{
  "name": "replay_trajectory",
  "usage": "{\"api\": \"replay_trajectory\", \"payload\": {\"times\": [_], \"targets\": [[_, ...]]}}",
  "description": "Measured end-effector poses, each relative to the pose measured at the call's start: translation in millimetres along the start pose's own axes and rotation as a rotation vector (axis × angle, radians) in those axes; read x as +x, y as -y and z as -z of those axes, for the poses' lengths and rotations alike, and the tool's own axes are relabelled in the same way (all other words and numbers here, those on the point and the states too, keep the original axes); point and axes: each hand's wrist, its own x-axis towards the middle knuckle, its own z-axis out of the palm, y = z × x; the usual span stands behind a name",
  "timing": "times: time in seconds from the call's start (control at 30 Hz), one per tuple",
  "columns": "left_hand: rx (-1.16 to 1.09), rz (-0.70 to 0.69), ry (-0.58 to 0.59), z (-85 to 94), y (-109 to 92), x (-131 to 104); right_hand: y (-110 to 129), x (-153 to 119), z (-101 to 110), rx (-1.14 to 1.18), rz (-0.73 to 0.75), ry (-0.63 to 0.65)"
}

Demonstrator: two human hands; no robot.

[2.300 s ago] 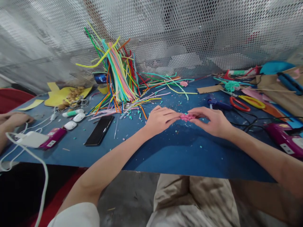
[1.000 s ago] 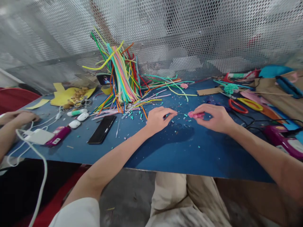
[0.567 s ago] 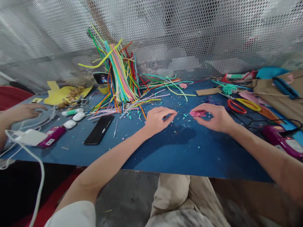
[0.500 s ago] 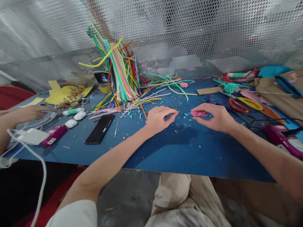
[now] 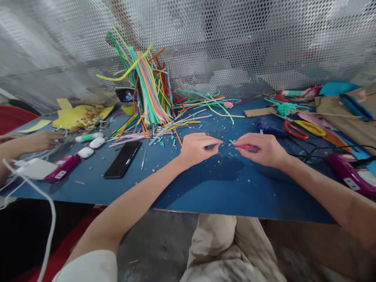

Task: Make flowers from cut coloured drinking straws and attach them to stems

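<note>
Centrally, right hand: the right hand point(image 5: 264, 149) rests on the blue counter point(image 5: 223, 188), its grip pinched around a small pink fuzzy craft piece point(image 5: 249, 147).
Left hand: the left hand point(image 5: 196, 148) sits just beside it, fingertips pinched together; whether they hold anything is too fine to tell.
Pink piece: mid-counter, between the two hands, close to the surface.
Far edge: a leaning bundle of multicoloured chenille stems point(image 5: 148, 94), loose ones spilling sideways.
Left side: a black smartphone point(image 5: 122, 159), white earbud cases point(image 5: 91, 147), and another person's hand point(image 5: 41, 140) near a white charger point(image 5: 34, 168).
Right side: red-handled scissors point(image 5: 296, 131), yellow-handled scissors point(image 5: 313, 127), a magenta glue gun point(image 5: 351, 174).
</note>
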Motion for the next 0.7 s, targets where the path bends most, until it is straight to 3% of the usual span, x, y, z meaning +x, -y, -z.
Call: {"api": "replay_trajectory", "payload": {"times": [0.37,0.7], "targets": [[-0.005,-0.022,0.009,4.4,-4.7,1.7,-3.9,0.4,5.1,0.093,0.046,0.095],[0.011,0.034,-0.019,6.5,-1.5,4.4,-8.4,0.7,9.5,0.084,0.021,0.101]]}}
